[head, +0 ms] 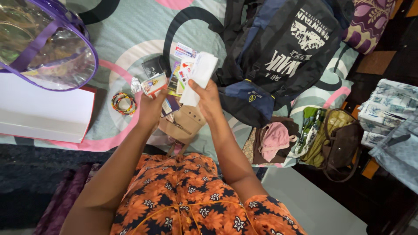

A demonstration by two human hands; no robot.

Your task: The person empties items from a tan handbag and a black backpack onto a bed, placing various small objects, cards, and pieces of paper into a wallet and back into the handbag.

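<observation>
Orange floral dress (183, 200) closest; right hand (208, 99) clamped on a white paper (199, 77), left hand (151, 106) gripping a small card (153, 84) over the bed (130, 35).

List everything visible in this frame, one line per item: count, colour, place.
backpack: one, black and navy, upper right on bed
clear bag: one, purple-trimmed, upper left
white box: one, left edge of bed
bangles: a few, multicoloured, left of the hands
tan pouch: one, under the hands
loose cards: several, mixed colours, on bed
brown handbag: one, right
pink cloth: one, beside handbag
left hand: holds small card
right hand: holds white envelope
</observation>
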